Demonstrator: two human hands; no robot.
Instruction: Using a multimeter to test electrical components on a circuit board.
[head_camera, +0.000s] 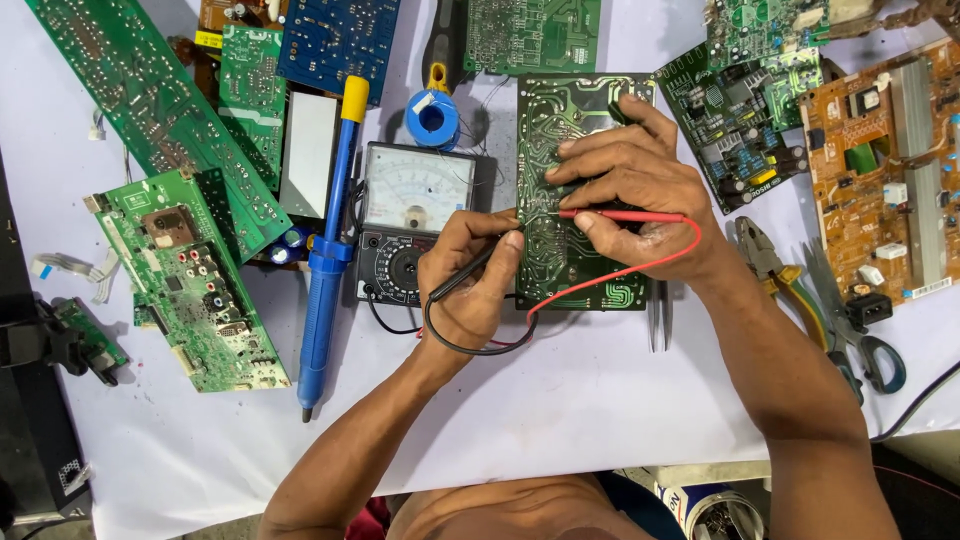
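Observation:
A green circuit board (575, 120) lies solder side up at the middle of the white table. My left hand (468, 272) pinches a black test probe (468, 275), its tip touching the board's left edge. My right hand (625, 185) rests on the board and holds a red test probe (620, 215) against it. The black lead (470, 348) and red lead (610, 275) curl below the hands. An analog multimeter (408, 215) with a white dial sits just left of the board, beside my left hand.
A blue desoldering pump (328, 250) lies left of the meter. Several green boards (190, 285) crowd the left side. A blue solder spool (433, 118), an orange board (885, 170), pliers (765, 255), scissors (865, 335) and tweezers (658, 320) lie around.

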